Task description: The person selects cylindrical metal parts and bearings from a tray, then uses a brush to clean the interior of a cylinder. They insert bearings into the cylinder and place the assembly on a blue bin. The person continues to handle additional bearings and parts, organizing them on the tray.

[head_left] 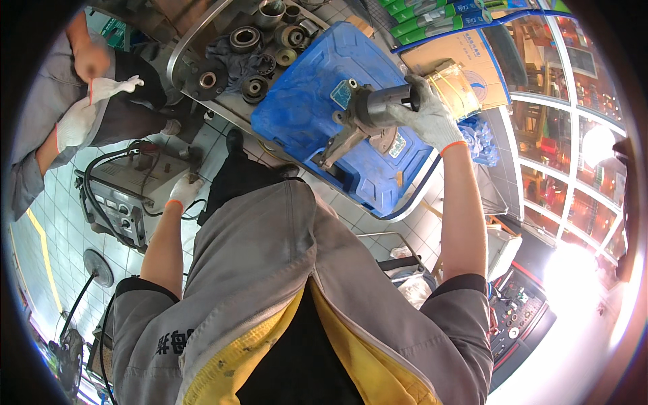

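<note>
My right hand (432,118), in a white knit glove with an orange cuff, is closed around the open end of a grey metal cylinder (378,108). The cylinder belongs to a cast metal part with a bracket-like arm (337,145), which rests over a blue plastic lid or tray (290,101) on a metal-framed cart. My left hand (185,189), gloved the same way, hangs low at my left, in front of a welder-like machine (128,182) with knobs and cables. Its fingers look bent; whether they hold anything is too small to make out.
Several greasy bearings and rings (245,39) lie at the cart's far left. A co-worker at left handles a white glove (111,88). Cardboard box (472,54) and green packages (439,20) stand far right. A tool tray (520,310) is at lower right.
</note>
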Tool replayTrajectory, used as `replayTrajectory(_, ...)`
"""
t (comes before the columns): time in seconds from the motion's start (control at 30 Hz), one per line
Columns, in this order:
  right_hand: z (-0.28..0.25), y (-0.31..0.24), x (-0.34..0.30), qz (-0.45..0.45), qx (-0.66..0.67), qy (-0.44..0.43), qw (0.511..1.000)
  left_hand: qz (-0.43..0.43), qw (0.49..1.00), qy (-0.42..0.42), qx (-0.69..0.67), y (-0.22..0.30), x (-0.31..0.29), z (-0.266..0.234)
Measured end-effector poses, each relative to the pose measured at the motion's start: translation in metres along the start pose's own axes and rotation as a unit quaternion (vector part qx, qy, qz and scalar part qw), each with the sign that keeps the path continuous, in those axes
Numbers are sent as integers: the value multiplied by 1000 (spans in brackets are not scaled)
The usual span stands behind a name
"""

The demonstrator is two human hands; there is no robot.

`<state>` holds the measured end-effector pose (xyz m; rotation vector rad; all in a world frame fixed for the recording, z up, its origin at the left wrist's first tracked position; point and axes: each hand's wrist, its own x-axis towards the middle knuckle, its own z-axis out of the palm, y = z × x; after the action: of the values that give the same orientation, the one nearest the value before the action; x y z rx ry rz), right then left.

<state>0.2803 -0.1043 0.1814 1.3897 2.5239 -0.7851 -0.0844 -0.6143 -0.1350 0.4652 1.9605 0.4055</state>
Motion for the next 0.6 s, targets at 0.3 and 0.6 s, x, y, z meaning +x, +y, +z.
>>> replayTrajectory(0.3, 7, 17, -3, 14, 38, 13, 999, -25, 1000, 1, 15, 2, -2, -1)
replayTrajectory(0.6, -18, -22, -18, -87, -42, -12, 995, 22, 999, 16, -17, 1, 12, -3)
